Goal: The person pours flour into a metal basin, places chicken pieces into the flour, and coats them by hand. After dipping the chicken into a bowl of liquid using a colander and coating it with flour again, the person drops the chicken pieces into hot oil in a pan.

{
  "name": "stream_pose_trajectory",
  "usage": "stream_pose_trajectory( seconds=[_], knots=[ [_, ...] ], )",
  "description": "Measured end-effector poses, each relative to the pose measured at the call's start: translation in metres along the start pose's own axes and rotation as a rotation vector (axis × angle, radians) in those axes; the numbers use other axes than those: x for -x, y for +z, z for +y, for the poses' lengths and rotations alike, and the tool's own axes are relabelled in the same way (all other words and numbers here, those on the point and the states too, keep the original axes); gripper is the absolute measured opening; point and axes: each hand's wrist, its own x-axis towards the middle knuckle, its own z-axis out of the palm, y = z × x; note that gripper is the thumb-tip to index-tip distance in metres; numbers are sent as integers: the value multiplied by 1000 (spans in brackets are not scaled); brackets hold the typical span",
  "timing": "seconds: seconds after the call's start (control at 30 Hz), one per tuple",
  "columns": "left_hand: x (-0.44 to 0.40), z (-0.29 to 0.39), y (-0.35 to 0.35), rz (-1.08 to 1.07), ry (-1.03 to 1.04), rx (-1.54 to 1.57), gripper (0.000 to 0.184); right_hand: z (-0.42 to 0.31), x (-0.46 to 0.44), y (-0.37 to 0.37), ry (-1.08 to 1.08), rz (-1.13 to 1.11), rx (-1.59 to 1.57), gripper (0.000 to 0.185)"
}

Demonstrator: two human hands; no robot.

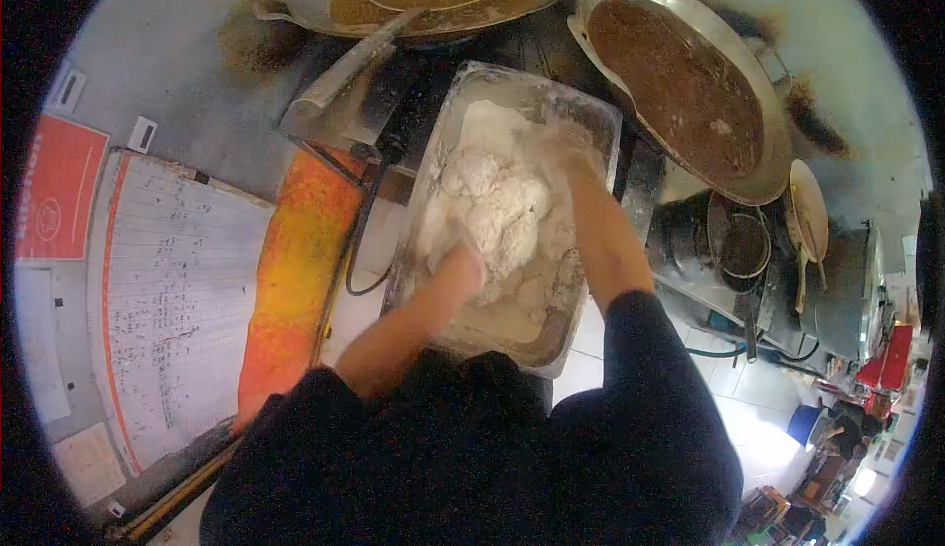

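A deep metal tray (593, 121) holds white flour and several flour-coated lumps (502, 213). My left hand (461, 265) is at the lower left of the lumps, touching or just beside them; it is smeared by motion and dusted with flour. Over the right part of the tray, higher up, is my right hand (563, 147), also blurred, with its fingers lost against the flour. What either hand holds, if anything, cannot be made out.
Behind the tray, a large wok (300, 9) of oil holds a long-handled strainer (354, 64). Another wok (602, 59) with dark brown liquid stands at the right, above smaller pans (738, 241). A handwritten sheet (177, 290) hangs at the left.
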Motion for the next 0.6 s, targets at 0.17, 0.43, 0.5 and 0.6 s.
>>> stream_pose_trajectory(
  seconds=[0.17,0.43,0.5,0.6],
  knots=[
    [-23,-18,45,-112,-380,641,48,25,-17,41,-104,-279,-308,50],
    [-34,-13,29,-108,-405,897,53,2,92,24,14,-461,-749,49],
    [-14,-10,14,-39,-403,916,54,-14,101,-3,-59,-437,-725,48],
    [21,-5,5,40,-405,916,56,-20,40,-26,-253,-425,-607,48]
  ],
)
